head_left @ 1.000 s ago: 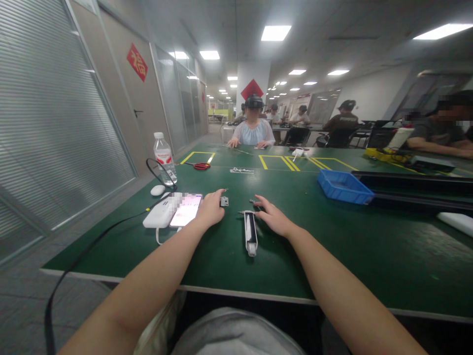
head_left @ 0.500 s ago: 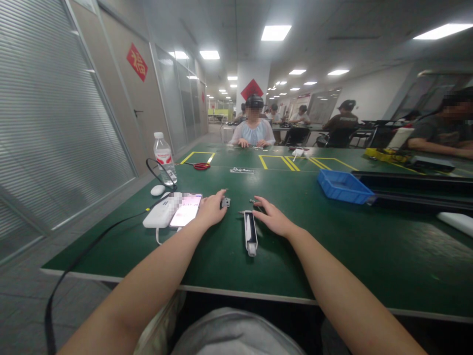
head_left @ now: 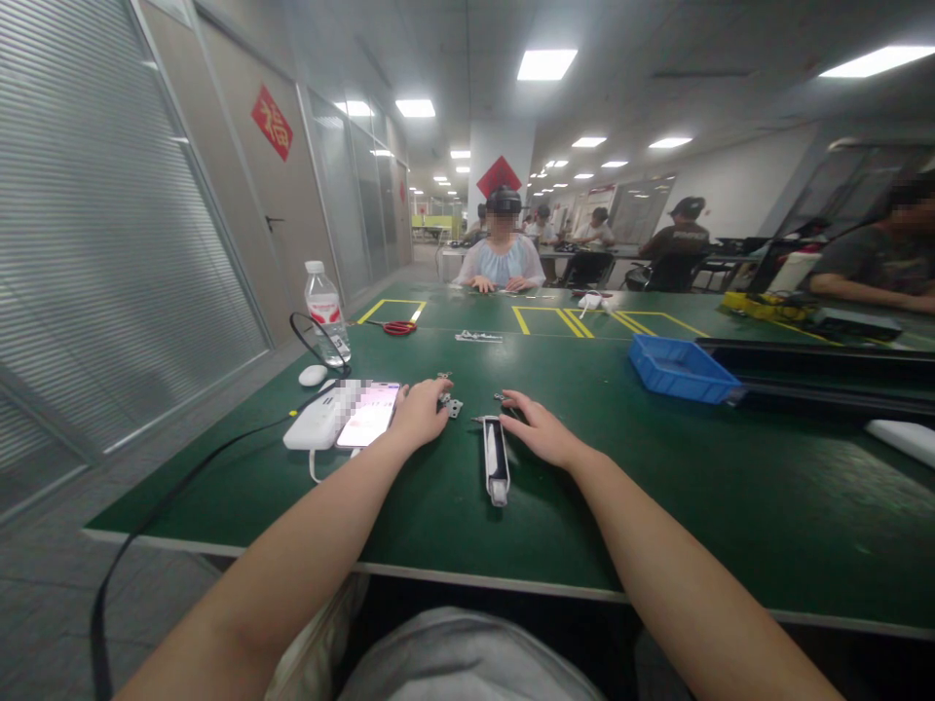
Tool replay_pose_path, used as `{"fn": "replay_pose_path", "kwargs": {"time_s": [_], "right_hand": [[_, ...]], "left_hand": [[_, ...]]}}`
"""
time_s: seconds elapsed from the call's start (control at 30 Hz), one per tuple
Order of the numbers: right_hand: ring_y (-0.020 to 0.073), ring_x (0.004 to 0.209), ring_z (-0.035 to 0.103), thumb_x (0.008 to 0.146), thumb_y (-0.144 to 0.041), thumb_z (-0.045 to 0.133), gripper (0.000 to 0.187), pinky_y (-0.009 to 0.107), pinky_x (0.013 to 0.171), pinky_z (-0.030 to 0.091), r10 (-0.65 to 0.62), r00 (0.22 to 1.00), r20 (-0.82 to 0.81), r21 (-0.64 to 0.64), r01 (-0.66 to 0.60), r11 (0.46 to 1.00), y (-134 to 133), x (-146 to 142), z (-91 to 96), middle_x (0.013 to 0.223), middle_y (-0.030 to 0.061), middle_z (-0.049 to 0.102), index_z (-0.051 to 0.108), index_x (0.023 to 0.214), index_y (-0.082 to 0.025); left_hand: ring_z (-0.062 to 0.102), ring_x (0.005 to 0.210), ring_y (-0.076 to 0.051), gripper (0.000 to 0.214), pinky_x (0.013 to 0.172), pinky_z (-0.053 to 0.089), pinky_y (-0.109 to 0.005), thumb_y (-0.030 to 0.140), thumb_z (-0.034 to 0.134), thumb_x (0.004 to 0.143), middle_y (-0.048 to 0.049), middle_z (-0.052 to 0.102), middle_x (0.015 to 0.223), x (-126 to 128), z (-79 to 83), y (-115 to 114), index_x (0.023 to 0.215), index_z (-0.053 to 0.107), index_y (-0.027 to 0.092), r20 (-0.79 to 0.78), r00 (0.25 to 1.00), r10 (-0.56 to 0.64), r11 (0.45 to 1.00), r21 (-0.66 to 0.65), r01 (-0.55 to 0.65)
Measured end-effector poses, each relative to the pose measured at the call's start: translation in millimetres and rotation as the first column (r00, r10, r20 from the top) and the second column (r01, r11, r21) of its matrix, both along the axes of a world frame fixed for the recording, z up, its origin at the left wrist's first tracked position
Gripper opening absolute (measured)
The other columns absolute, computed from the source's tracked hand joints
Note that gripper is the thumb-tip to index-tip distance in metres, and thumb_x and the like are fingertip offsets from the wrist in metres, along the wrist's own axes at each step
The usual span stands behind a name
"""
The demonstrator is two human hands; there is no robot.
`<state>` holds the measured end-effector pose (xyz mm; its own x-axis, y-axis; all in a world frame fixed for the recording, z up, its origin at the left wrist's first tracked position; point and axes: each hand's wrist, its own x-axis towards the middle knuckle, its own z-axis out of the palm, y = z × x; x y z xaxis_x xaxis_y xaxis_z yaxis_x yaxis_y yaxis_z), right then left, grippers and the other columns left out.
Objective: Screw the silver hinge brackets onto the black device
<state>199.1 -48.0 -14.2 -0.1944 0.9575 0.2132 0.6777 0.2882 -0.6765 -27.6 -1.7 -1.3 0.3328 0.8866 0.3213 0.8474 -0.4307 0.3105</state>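
Note:
My left hand is at the table's middle with its fingers curled and its thumb close under them. Its fingertips are on a small grey metal plate with holes, partly hidden by the fingers. Just beyond them lies a tiny metal piece. My right hand rests open, thumb and fingers apart. Near its index fingertip is another tiny metal piece. Left of its thumb lies a slim white and black object, with a thin metal tip sticking out at its far end.
Left of my hands lie a lit phone, a white power bank and a white mouse-like object. A water bottle, red-handled scissors and a blue bin stand farther out. A person sits opposite.
My left fingers have drawn back and curled, uncovering the tiny piece beyond them. The metal plate has shifted slightly right and turned. My right hand looks unchanged.

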Motion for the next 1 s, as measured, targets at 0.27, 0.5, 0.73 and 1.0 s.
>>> {"fn": "replay_pose_path", "kwargs": {"time_s": [0.27,0.5,0.73,1.0], "right_hand": [[0.0204,0.102,0.052,0.079,-0.021,0.053,0.014,0.037,0.095,0.037,-0.012,0.994,0.111,0.115,-0.001,0.993,4.9,3.3,4.3,0.102,0.0084,0.06,0.062,0.088,-0.017],[0.0199,0.096,0.053,0.077,-0.019,0.054,0.009,0.036,0.091,0.039,0.0,0.99,0.138,0.136,-0.019,0.991,4.4,3.9,2.8,0.094,0.0075,0.06,0.062,0.075,-0.017],[0.0191,0.093,0.053,0.078,-0.017,0.054,0.009,0.036,0.089,0.039,0.035,0.987,0.16,0.184,-0.065,0.981,10.8,7.8,-6.3,0.092,0.0067,0.061,0.063,0.075,-0.018],[0.019,0.09,0.054,0.08,-0.017,0.053,0.009,0.036,0.086,0.041,0.043,0.984,0.173,0.215,-0.081,0.973,8.5,6.4,-5.4,0.089,0.007,0.061,0.061,0.075,-0.017]], "left_hand": [[0.048,0.107,-0.028,0.017,0.095,0.033,-0.047,0.025,0.059,0.075,-0.0069,0.055,0.109,-1.7,3.6,-2.6,0.09,0.065,0.023,-0.039,0.993,0.108,0.994,0.033,-0.106],[0.047,0.109,-0.026,0.016,0.095,0.032,-0.046,0.018,0.057,0.075,-0.0047,0.056,0.109,-0.6,0.0,0.4,0.087,0.067,0.025,-0.013,0.999,0.049,0.999,0.024,-0.049],[0.045,0.112,-0.026,0.017,0.097,0.032,-0.046,0.018,0.057,0.075,-0.0024,0.056,0.113,2.0,3.3,-4.0,0.083,0.068,0.027,-0.018,0.999,-0.029,0.999,0.023,0.029],[0.046,0.109,-0.024,0.016,0.094,0.029,-0.046,0.018,0.057,0.077,-0.0016,0.057,0.108,7.4,5.0,-11.4,0.084,0.067,0.028,-0.013,0.988,-0.157,0.987,0.035,0.157]]}}
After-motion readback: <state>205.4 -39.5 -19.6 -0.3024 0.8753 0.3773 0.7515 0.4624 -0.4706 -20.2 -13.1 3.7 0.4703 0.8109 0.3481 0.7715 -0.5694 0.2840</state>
